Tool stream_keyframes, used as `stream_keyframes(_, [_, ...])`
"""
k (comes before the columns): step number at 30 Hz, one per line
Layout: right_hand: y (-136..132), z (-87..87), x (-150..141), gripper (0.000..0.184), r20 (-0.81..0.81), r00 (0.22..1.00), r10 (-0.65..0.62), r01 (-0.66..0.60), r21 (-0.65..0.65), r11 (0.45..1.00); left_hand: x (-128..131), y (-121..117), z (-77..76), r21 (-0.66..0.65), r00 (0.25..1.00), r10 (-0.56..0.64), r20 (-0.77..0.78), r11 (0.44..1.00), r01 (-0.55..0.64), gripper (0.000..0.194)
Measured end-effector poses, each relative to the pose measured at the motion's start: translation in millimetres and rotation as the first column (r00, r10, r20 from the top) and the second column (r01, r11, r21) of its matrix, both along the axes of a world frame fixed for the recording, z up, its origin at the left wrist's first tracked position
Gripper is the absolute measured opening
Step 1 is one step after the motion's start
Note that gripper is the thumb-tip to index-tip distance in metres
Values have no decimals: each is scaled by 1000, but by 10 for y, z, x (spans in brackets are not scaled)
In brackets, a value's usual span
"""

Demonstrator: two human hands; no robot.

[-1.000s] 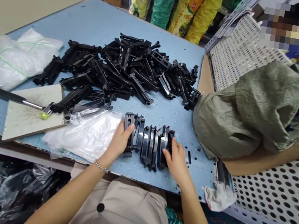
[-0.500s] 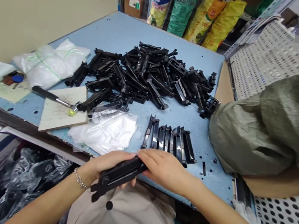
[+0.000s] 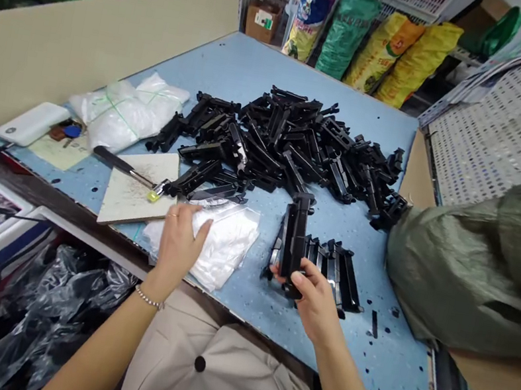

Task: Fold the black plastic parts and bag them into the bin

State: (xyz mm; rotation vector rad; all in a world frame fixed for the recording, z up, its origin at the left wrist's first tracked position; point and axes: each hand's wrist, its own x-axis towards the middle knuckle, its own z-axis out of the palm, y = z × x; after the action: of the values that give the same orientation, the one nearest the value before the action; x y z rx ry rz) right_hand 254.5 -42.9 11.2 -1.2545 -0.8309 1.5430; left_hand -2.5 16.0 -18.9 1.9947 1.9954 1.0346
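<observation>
My right hand [image 3: 317,302] grips the near end of a stack of black plastic parts [image 3: 294,235], held upright above the blue table [image 3: 242,71]. Just right of it, a row of the same black parts [image 3: 335,272] lies side by side on the table. My left hand [image 3: 179,238] rests on a pile of clear plastic bags [image 3: 226,246] near the front edge, fingers curled onto the top bag. A big heap of black parts [image 3: 294,147] fills the table's middle.
A knife [image 3: 127,168] lies on a white tile [image 3: 133,189] left of the bags. White bundled bags [image 3: 125,107] and a white power bank [image 3: 31,122] sit at far left. A grey-green sack [image 3: 485,261] lies right, on perforated white shelving [image 3: 497,136]. Another person is at top right.
My right hand carried the stack of black parts from my lap up onto the table beside the row. My left hand let go of it and moved onto the clear bags.
</observation>
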Motion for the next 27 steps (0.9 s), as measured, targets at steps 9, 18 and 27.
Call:
stream_keyframes(9, [30, -64, -288, 32, -187, 981, 46, -62, -84, 995, -337, 396, 40, 170, 997, 76, -33, 983, -70, 19])
stream_keyframes(18, [27, -104, -378, 30, -320, 947, 20, -74, -159, 985, -257, 213, 119, 160, 963, -227, 144, 966, 204, 13])
stream_keyframes(27, [44, -112, -376, 30, -350, 934, -75, 2, -205, 979, 264, -254, 132, -261, 952, -299, -64, 926, 274, 30])
